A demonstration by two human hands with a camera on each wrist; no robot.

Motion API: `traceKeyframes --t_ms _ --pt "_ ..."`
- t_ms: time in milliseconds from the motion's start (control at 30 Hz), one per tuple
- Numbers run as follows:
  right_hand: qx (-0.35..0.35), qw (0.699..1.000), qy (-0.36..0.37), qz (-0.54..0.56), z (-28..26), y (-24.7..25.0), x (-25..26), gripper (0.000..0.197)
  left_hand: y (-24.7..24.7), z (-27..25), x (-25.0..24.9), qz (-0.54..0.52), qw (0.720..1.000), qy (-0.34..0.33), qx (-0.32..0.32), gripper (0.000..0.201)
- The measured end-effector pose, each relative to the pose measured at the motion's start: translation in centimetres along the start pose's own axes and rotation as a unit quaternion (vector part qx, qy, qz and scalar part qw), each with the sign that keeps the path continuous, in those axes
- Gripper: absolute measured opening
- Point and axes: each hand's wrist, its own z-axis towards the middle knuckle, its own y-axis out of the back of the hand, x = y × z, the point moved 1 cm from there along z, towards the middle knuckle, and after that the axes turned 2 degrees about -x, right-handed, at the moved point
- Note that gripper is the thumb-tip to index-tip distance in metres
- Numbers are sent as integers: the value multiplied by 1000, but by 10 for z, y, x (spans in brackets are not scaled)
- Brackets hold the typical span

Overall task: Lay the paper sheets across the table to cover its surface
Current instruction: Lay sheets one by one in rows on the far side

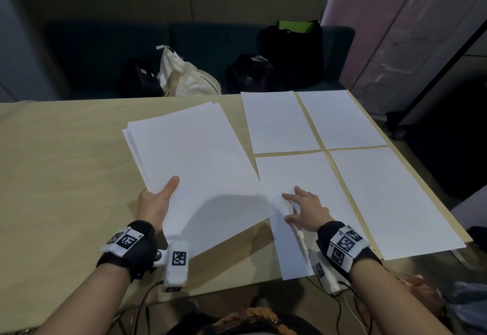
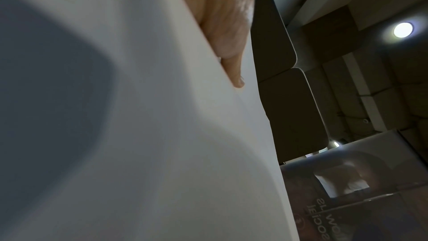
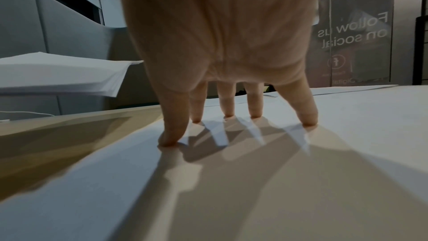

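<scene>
- Right hand rests spread on the fourth laid sheet, straight fingertips pressing it flat to the table
- Left hand grips the paper stack at its near-left corner, thumb on top, stack held clear of the table
- Four sheets cover the table's right end; the left portion lies bare
- The stack lies just left of the right hand, long axis running away from the person and tilted; judged, the right hand is the free one to draw the next sheet leftward

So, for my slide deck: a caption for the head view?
Left hand holds the paper stack; right hand presses the fourth sheet onto the table.
</scene>
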Motion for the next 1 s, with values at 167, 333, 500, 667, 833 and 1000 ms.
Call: traceKeyframes --t_ms 167,333,500,667,833,1000 --pt "4 1000 1 2 2 -2 -1 65 0 3 3 -11 1000 9 5 23" --pt "4 1000 -4 22 3 1 0 66 1 5 3 -8 1000 7 8 25" --pt "-93 982 44 161 3 22 23 38 3 5 2 1 1000 4 22 27" --pt "-58 940 99 323 0 51 74 34 3 3 -5 -14 999 -7 35 38" --pt "-95 944 88 302 13 50 101 34 6 6 -13 -42 998 -2 36 38" --pt "-150 914 66 372 23 48 117 16 14 18 -19 -65 997 2 30 37"
